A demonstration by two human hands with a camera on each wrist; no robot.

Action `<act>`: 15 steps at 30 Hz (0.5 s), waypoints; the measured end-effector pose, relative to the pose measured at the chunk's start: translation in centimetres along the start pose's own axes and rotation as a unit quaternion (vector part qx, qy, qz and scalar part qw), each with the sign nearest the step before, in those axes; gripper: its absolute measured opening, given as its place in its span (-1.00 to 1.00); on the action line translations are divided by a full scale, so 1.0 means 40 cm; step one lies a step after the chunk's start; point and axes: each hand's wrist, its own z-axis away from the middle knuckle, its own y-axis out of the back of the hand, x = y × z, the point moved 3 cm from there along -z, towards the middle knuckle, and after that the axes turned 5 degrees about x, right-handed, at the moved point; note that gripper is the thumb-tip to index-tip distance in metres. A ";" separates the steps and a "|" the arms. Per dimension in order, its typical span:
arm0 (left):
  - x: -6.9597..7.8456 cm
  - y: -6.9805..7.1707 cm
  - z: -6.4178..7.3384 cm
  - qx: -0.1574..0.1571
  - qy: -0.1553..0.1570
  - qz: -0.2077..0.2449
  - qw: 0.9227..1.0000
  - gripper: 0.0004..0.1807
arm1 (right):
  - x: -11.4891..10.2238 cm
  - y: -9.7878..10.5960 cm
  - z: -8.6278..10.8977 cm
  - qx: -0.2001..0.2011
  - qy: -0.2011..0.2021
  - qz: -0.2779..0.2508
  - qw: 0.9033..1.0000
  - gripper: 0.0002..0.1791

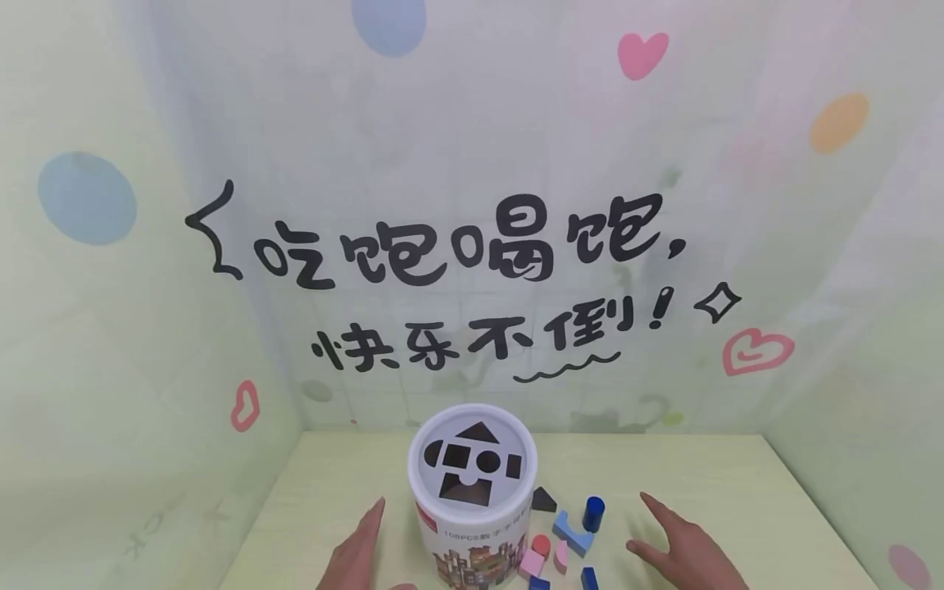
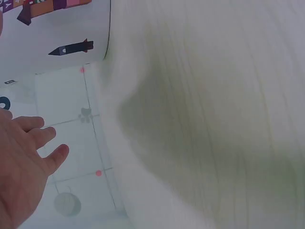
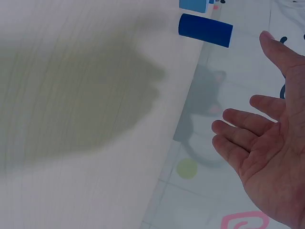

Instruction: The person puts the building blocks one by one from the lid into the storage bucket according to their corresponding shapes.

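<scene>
A white toy-block bucket [image 1: 475, 545] stands upright on the table, its lid [image 1: 472, 418] cut with several shaped holes. To its left is my left hand [image 1: 356, 551], fingers extended and holding nothing; the left wrist view shows this hand [image 2: 24, 162] near the bucket's printed side. My right hand [image 1: 687, 551] hovers at the right with fingers spread and palm bare. Nearest to it is a dark blue cylinder block [image 1: 593, 515], which the right wrist view also shows. Beside that lies a light blue arch block [image 1: 572, 536].
More blocks lie right of the bucket: a dark triangle [image 1: 544, 499], a red round block [image 1: 542, 544], a pink half-round block [image 1: 561, 557], a pink block [image 1: 531, 562] and dark blue blocks [image 1: 589, 578] at the lower edge. A printed curtain [image 1: 472, 147] rises behind the table [image 1: 664, 459].
</scene>
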 end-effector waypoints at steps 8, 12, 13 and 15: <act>-0.024 -0.045 -0.126 -0.003 -0.112 0.180 0.977 0.26 | -0.019 -0.009 -0.025 -0.004 -0.013 -0.044 0.999 0.08; -0.020 -0.069 -0.135 -0.011 -0.111 0.267 0.957 0.21 | -0.018 -0.018 -0.031 -0.009 -0.033 -0.104 0.994 0.07; -0.018 -0.073 -0.136 -0.006 -0.117 0.278 0.953 0.21 | -0.018 -0.020 -0.032 -0.008 -0.037 -0.119 0.992 0.07; -0.013 -0.080 -0.138 0.010 -0.136 0.297 0.945 0.21 | -0.019 -0.024 -0.036 -0.005 -0.047 -0.147 0.988 0.06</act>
